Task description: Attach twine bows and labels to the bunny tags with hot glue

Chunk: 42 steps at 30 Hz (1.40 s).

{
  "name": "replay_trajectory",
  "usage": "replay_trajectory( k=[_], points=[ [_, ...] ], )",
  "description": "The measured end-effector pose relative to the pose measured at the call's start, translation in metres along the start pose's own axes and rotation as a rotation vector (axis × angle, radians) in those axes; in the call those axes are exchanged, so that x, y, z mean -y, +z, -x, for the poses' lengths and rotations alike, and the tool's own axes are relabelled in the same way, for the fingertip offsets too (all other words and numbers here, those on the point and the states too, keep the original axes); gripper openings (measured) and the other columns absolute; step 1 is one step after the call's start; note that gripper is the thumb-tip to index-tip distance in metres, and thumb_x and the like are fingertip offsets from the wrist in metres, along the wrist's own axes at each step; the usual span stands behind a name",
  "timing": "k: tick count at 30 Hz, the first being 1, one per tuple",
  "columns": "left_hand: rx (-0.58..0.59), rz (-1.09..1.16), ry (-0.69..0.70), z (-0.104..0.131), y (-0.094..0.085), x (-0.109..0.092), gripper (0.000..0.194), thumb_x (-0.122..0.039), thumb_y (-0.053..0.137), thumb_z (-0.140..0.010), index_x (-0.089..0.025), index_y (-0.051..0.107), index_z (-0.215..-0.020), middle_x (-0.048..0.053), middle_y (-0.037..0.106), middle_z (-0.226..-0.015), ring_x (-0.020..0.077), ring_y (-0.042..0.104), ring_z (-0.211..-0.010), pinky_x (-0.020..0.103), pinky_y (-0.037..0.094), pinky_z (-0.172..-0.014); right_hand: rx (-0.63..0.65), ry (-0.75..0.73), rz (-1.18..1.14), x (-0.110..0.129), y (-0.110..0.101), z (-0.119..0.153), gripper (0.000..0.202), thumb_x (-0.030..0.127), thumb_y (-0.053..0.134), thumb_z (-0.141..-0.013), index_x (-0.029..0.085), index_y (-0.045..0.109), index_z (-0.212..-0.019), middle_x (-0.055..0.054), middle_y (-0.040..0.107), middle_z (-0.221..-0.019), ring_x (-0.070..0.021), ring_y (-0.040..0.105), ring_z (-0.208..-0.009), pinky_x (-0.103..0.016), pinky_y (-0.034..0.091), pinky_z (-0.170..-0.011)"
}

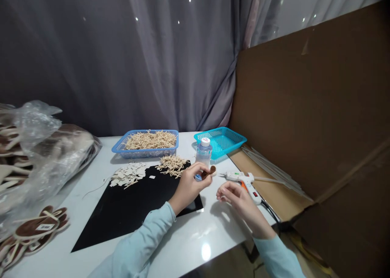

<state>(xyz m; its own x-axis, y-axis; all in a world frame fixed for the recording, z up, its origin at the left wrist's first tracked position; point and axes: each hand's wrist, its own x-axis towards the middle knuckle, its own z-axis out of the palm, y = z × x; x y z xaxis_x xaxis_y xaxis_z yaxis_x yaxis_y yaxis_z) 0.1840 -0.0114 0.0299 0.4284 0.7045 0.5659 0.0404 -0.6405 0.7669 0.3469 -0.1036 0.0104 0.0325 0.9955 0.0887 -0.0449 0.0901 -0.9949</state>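
A small brown piece with a pale edge (212, 170) is pinched between the fingertips of my left hand (195, 182), in front of a clear bottle with a white cap (204, 151). My right hand (234, 196) is just to the right, its fingers curled together over the white table; what they hold, if anything, is too small to make out. Beyond it lies a white glue gun with an orange trigger (243, 178), its nozzle pointing left toward the brown piece.
Beige loops fill a blue basket (146, 153); more loops (173, 165) and white tags (128, 174) lie on a black mat (134, 213). A turquoise basket (222, 142) stands behind. Brown pieces (39, 229) and a plastic bag (61, 148) are left, cardboard (304, 107) right.
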Motion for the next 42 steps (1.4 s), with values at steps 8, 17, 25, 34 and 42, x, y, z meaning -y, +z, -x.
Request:
replay_trajectory(
  k=[8,17,25,34,42],
  points=[
    [0.122,0.015,0.024,0.011,-0.006,0.006,0.01,-0.01,0.062,-0.077,-0.018,0.063,-0.082,0.003,0.064,-0.086,0.0169,0.06,-0.081,0.027,0.045,-0.073,0.286,0.077,0.176,0.019,-0.004,-0.077,0.043,0.05,0.084,-0.053,0.016,0.06,-0.063,0.002,0.061,-0.06,-0.0132,0.056,-0.058,-0.028,0.045,-0.061],
    [0.133,-0.031,0.045,0.018,0.0,0.005,0.013,-0.007,0.058,-0.078,-0.019,0.057,-0.082,0.001,0.056,-0.086,0.0149,0.055,-0.077,0.026,0.043,-0.073,0.143,-0.044,0.368,0.025,-0.001,-0.077,0.029,0.043,0.066,-0.075,0.019,0.054,-0.067,0.002,0.058,-0.061,-0.0144,0.057,-0.058,-0.027,0.044,-0.056],
    [0.081,-0.091,0.004,0.028,0.014,0.004,0.014,-0.006,0.054,-0.078,-0.02,0.052,-0.081,-0.001,0.051,-0.082,0.0132,0.051,-0.068,0.025,0.04,-0.067,0.053,-0.082,0.488,0.023,0.001,-0.065,0.02,0.034,0.06,-0.08,0.018,0.057,-0.068,0.0,0.06,-0.063,-0.0158,0.058,-0.058,-0.027,0.044,-0.055],
    [-0.009,-0.145,-0.053,0.031,0.012,0.014,0.016,-0.006,0.056,-0.077,-0.02,0.052,-0.081,-0.002,0.049,-0.081,0.0136,0.051,-0.07,0.025,0.041,-0.068,0.201,0.097,0.477,0.012,-0.02,-0.027,0.023,0.037,0.064,-0.08,0.017,0.06,-0.069,-0.002,0.063,-0.061,-0.0153,0.057,-0.056,-0.028,0.044,-0.056],
    [0.014,-0.152,-0.016,0.03,0.018,0.014,0.015,-0.007,0.056,-0.08,-0.021,0.052,-0.085,0.0,0.052,-0.087,0.0143,0.054,-0.074,0.026,0.043,-0.071,0.143,0.127,0.33,0.001,-0.005,-0.016,0.043,0.064,0.053,-0.083,0.022,0.047,-0.089,0.007,0.051,-0.05,-0.0112,0.043,-0.044,-0.024,0.035,-0.047]
  ],
)
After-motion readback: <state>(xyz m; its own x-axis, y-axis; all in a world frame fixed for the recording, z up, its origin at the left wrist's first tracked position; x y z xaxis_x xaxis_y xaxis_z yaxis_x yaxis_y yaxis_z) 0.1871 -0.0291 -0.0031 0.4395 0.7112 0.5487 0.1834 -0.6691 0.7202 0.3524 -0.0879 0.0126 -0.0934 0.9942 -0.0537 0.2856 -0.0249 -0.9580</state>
